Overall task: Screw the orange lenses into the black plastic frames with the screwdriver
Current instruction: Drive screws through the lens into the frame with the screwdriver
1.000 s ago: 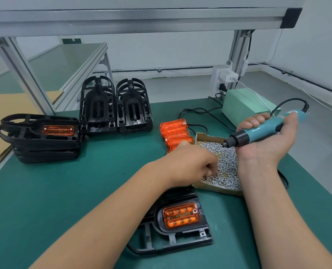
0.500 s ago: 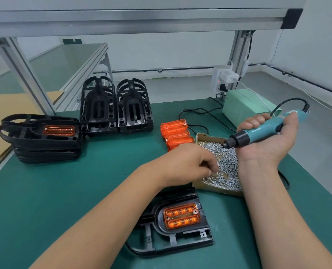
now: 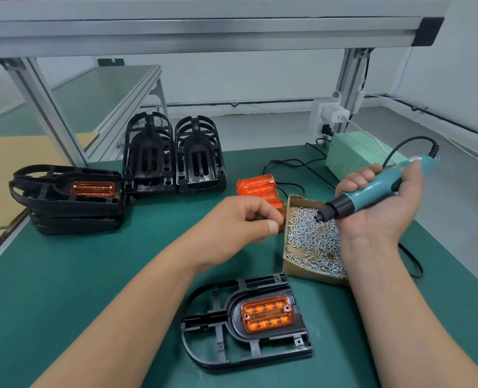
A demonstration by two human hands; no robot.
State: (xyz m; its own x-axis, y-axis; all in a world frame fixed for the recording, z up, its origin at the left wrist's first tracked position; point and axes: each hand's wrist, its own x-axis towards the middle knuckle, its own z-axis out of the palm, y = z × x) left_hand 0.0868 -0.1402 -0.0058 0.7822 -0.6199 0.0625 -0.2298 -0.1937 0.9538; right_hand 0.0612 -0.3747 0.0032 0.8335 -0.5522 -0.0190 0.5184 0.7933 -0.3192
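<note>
Screw pickup, probably. Left hand (image 3: pixel 240 222): thumb pinched to forefinger beside screw box (image 3: pixel 310 273), likely on a screw, unseen. Right hand (image 3: pixel 386 211): wrapped round screwdriver (image 3: pixel 372 191) above box. Lens (image 3: pixel 266 315) seated in frame (image 3: pixel 218 348) below both hands. Next: screw into lens hole, bit aligned.

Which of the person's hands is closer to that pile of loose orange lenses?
Left. The left hand is just in front of the pile of loose orange lenses, overlapping it in view. The right hand, gripping the screwdriver, is off to the right, across the screw box.
</note>
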